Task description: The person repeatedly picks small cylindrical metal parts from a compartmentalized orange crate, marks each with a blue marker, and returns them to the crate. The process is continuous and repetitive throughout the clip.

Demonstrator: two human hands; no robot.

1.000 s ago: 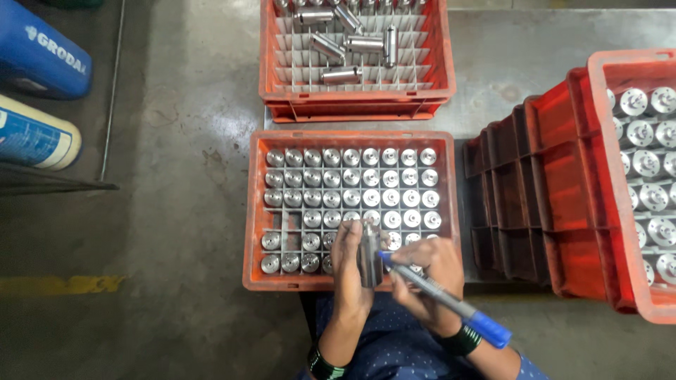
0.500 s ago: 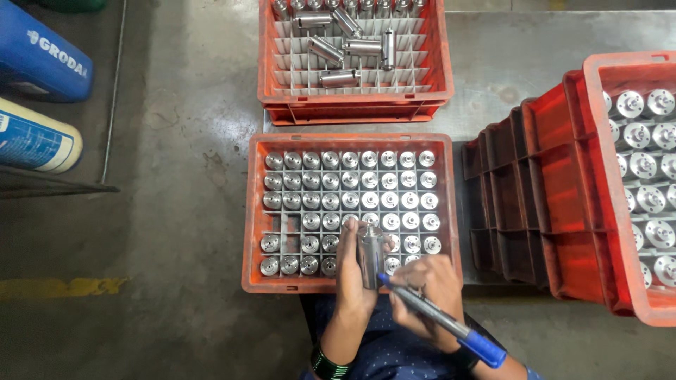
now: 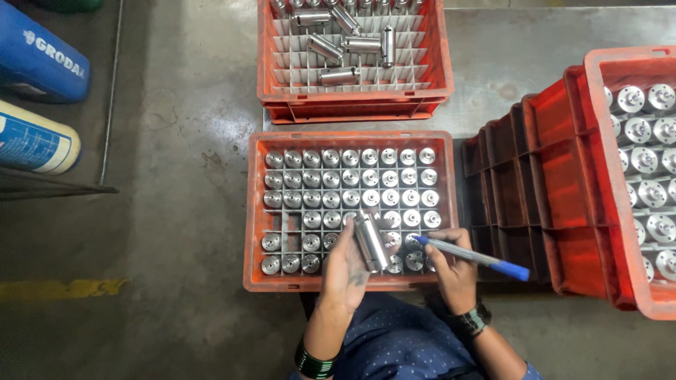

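Observation:
My left hand (image 3: 346,271) holds a shiny metal cylinder (image 3: 370,243) tilted above the near edge of an orange crate (image 3: 253,211). The crate's grid is filled with several upright metal cylinders (image 3: 350,177). My right hand (image 3: 453,269) grips a blue-capped pen (image 3: 470,257), its tip pointing left, close to the held cylinder. Both hands hover over the crate's near right corner.
A second orange crate (image 3: 436,63) farther away holds several cylinders lying loose. To the right stands a stack of orange crates (image 3: 563,176), the top one with metal parts (image 3: 644,162). Blue and white drums (image 3: 35,98) lie at left. A yellow floor line (image 3: 63,288) runs at bottom left.
The pen has swung from pointing down-right toward more level, its tip now beside the cylinder. The cylinder stays in my left hand, slightly more tilted.

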